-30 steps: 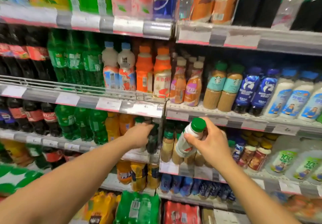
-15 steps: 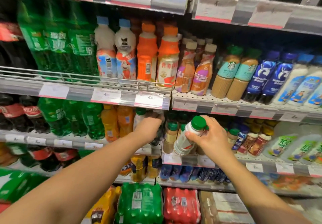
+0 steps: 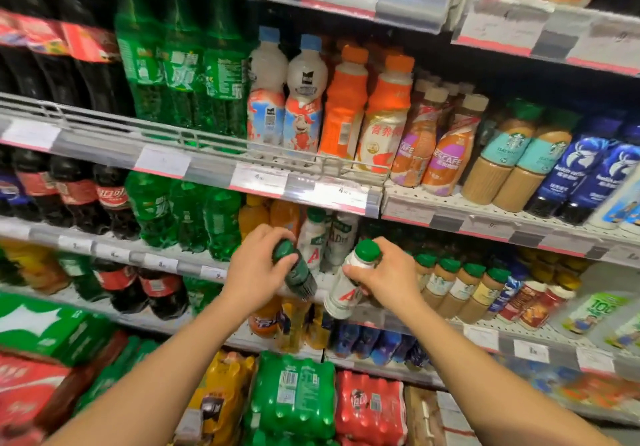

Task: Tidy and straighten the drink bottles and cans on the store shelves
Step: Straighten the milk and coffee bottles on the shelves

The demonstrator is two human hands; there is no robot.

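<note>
My left hand (image 3: 258, 269) grips a dark green bottle with a green cap (image 3: 295, 270), tilted with its cap toward me, in front of the third shelf (image 3: 166, 265). My right hand (image 3: 389, 275) holds a white bottle with a green cap and a red letter (image 3: 341, 293), also tilted, just right of the dark one. Two matching white bottles (image 3: 325, 237) stand upright on the shelf behind both hands. The two held bottles are close together but apart.
Green soda bottles (image 3: 194, 217) and cola bottles (image 3: 79, 196) stand to the left. Green-capped coffee bottles (image 3: 460, 286) line the shelf to the right. Orange drinks (image 3: 270, 213) sit behind my left hand. Shrink-wrapped packs (image 3: 294, 397) lie on the bottom level.
My left hand has drawn a dark green bottle out from the shelf toward me. The right hand has moved slightly left with its white bottle. The view has moved closer.
</note>
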